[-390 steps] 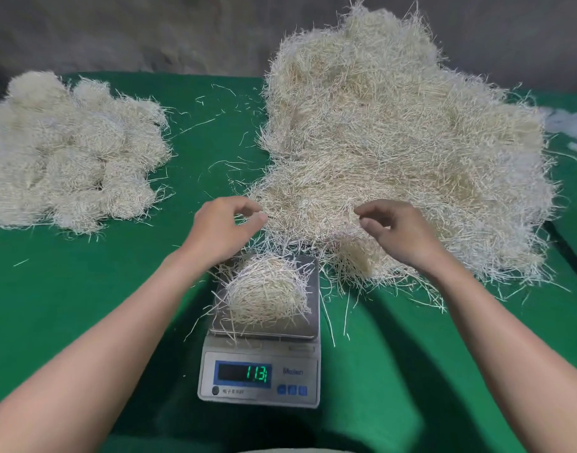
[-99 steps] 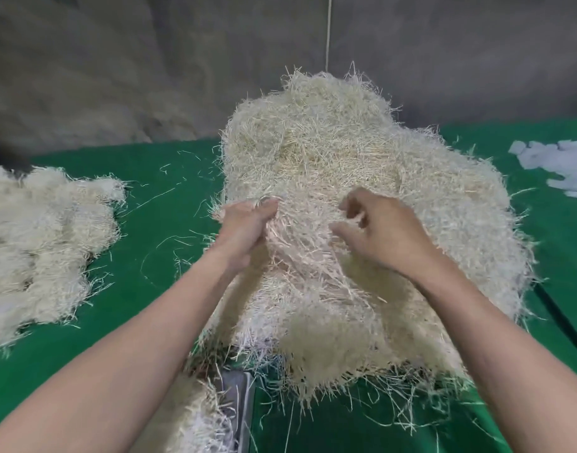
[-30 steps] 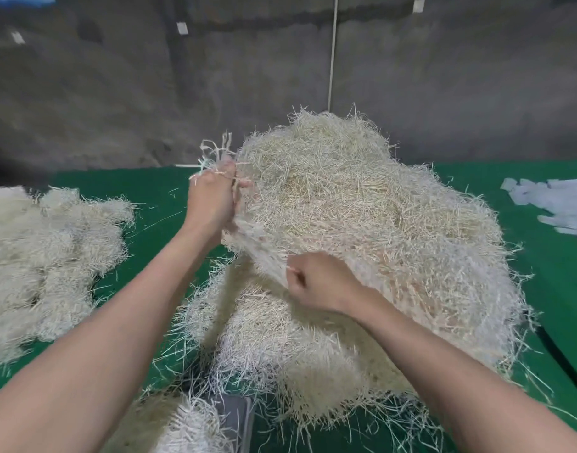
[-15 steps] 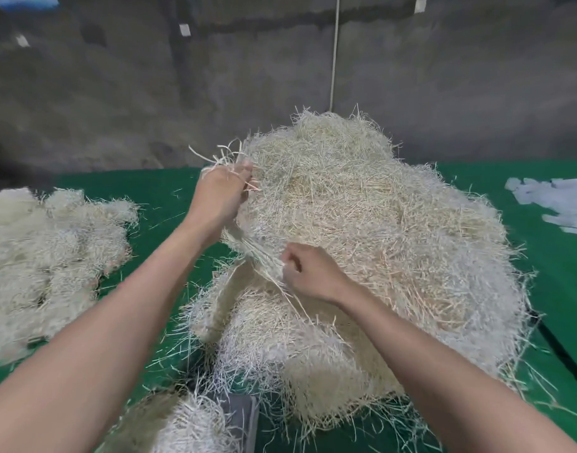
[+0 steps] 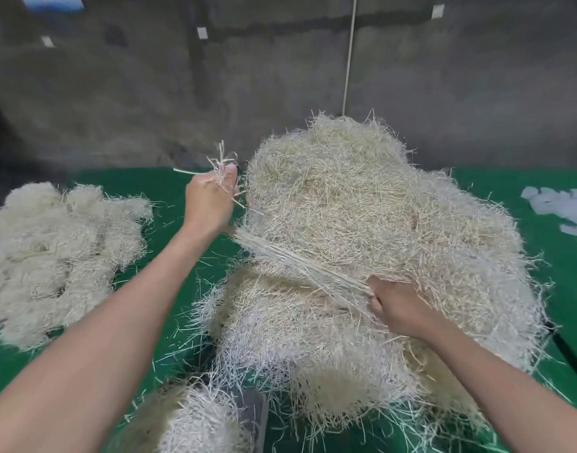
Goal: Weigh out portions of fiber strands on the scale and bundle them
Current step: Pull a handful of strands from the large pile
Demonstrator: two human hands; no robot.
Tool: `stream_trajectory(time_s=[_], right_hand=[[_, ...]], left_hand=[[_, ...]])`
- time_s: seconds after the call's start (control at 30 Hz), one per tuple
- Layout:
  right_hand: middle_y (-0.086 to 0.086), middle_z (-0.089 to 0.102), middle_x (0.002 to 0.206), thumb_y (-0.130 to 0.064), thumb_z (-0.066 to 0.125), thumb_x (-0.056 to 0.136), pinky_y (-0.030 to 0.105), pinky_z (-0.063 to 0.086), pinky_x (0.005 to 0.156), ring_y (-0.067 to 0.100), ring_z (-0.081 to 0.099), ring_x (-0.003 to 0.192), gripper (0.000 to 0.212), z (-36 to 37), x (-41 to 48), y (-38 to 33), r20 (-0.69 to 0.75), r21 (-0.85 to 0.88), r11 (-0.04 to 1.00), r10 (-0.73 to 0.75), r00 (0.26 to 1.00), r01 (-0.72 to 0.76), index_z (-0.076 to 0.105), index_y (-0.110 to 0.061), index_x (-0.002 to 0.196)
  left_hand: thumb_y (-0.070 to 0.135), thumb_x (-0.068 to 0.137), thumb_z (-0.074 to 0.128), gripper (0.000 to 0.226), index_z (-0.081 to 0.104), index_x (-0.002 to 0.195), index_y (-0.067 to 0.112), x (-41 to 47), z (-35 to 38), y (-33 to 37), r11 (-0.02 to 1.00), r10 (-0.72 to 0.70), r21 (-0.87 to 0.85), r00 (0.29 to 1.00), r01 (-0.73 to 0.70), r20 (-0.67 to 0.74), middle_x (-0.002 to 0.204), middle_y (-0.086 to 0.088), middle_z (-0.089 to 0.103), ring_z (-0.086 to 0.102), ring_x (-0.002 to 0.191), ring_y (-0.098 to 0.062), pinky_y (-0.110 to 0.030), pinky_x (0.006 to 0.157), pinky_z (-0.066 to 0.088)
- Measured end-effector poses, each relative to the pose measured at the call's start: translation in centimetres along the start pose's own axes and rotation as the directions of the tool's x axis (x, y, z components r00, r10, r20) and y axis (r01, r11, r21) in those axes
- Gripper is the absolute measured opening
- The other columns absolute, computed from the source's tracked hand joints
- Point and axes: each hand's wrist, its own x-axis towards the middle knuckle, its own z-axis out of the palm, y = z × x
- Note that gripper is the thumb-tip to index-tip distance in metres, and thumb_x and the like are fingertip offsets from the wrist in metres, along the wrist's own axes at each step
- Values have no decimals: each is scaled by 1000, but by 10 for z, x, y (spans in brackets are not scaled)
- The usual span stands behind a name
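Far left: we log a heap of bundles [image 5: 52,256] on the green cover [image 5: 169,191].
Left of centre: our left hand [image 5: 210,201] is raised, fingers curled tight round the upper end of a skein of strands [image 5: 297,263], with loose tips sprouting above the fist.
Near edge: a portion [image 5: 195,423] lies on the scale [image 5: 253,416]; we cannot see its display.
Centre: the skein runs taut, down and right, across the loose pile [image 5: 378,207].
Right of centre: our right hand [image 5: 398,305] has its fingers closed round the skein's lower end, against the pile.
Far right: pale scraps [image 5: 558,207].
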Motion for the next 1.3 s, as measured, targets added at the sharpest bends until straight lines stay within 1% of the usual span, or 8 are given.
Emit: stream_trajectory(time_s=[0.37,0.5,0.63,0.73,0.87,1.0,1.17,1.3], right_hand=[[-16,48,104,-25,61,86,19,41,84,4,51,96,38,-57,17,-64,-193,385,916,-37,980,111,51,-21,123],[-6,53,98,-30,55,91,31,48,88,12,52,88,22,-45,36,-94,30,257,962,-101,994,90,54,-15,108],[-7,63,73,-16,56,91,22,51,61,7,60,65,16,-52,39,-100,14,746,666,-49,999,22,61,-21,76],[-9,65,72,-4,60,85,17,48,59,4,62,64,22,-66,33,-92,-25,822,568,-37,999,42,65,-22,74],[6,58,87,-5,53,90,30,54,65,11,59,66,10,-65,25,-56,28,645,763,39,999,-48,52,-13,84],[-1,55,89,-4,44,95,16,51,59,1,59,62,22,-66,27,-37,33,683,725,92,995,-90,45,-17,78],[0,61,102,-9,42,95,30,51,89,9,61,85,31,-64,31,-24,63,521,837,155,986,-165,48,-17,66],[1,56,84,-15,47,89,23,43,60,11,48,65,20,-50,27,1,131,271,904,307,943,-332,48,-14,69]], left_hand=[[21,92,59,38,57,54,20,-3,0,18,968,141,180,974,-173,177,55,12,53,47,44,6,-5,43,33],[24,85,68,33,60,53,31,-7,-2,32,936,248,180,929,-303,275,53,21,59,52,51,13,-5,53,40],[30,79,73,46,58,122,27,-42,30,25,824,88,325,671,-465,736,115,8,63,60,98,-7,-21,87,44],[24,90,59,12,61,99,15,-67,66,11,829,-116,354,485,-434,867,88,-2,64,62,77,-15,-22,67,51],[22,93,54,23,57,71,14,-53,67,-2,981,-190,161,635,104,749,73,7,57,48,61,-10,-19,61,46],[19,80,61,9,61,79,11,-48,78,8,759,-235,-275,642,590,730,75,2,61,54,64,-10,-29,66,44],[10,76,61,12,68,66,8,-55,98,20,476,-332,-471,648,742,685,67,-6,65,61,53,-19,-36,60,56],[6,76,61,4,61,73,6,-45,94,22,541,-353,-493,716,682,603,89,-11,62,61,75,-24,-49,84,52]])
